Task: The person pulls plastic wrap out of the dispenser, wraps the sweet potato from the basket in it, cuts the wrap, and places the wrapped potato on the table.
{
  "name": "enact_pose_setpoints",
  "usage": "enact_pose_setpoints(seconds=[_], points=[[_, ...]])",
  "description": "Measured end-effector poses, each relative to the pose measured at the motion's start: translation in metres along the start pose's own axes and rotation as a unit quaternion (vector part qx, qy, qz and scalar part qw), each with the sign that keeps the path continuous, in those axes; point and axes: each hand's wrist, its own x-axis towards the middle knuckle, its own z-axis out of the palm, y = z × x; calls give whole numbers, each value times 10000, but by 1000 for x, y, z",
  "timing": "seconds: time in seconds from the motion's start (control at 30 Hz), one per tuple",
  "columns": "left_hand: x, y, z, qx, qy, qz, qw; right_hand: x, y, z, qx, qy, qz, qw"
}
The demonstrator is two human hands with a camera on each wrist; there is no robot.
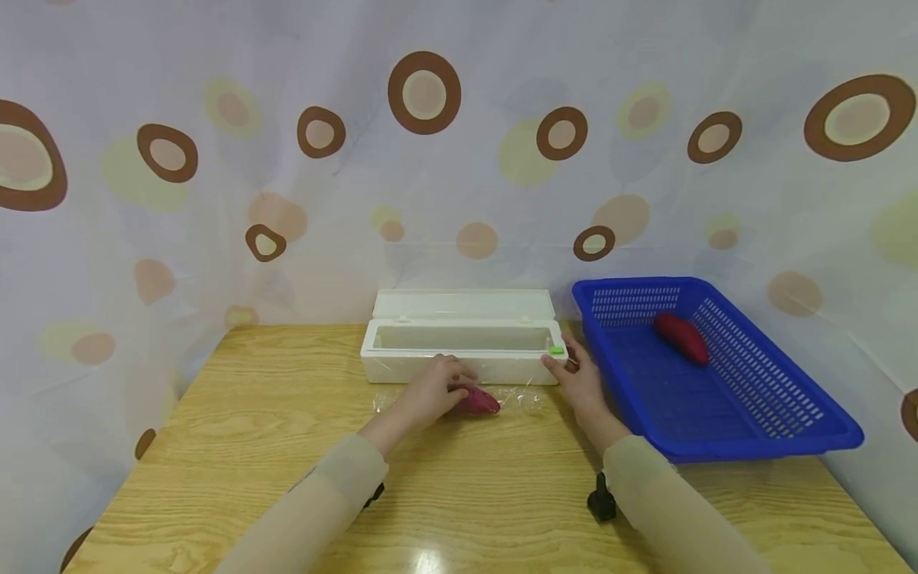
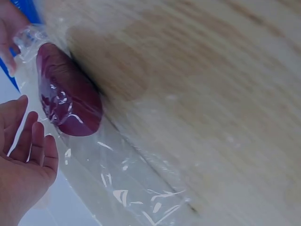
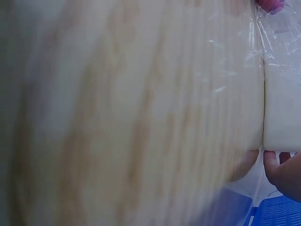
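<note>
A dark red sweet potato lies on clear plastic film in front of a white cling film dispenser, whose lid stands up. Film covers the sweet potato in the left wrist view. My left hand is beside it, fingers loosely bent; in the left wrist view the left hand shows a gap to the sweet potato. At the dispenser's right end, near a green slider, my right hand holds the corner, thumb at the front. The right wrist view shows that hand against the dispenser's end.
A blue plastic basket stands at the right, close to my right forearm, with another red sweet potato in it. Everything rests on a wooden table. A patterned curtain hangs right behind the dispenser.
</note>
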Motion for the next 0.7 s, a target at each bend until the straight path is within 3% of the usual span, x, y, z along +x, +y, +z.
enact_pose_setpoints(seconds=[0.4, 0.7], points=[[40, 31, -5, 278, 320, 152, 9990, 1, 1, 0, 17, 53, 3, 10000], [71, 51, 1, 65, 405, 49, 9991, 0, 3, 0, 189, -71, -271, 9994]])
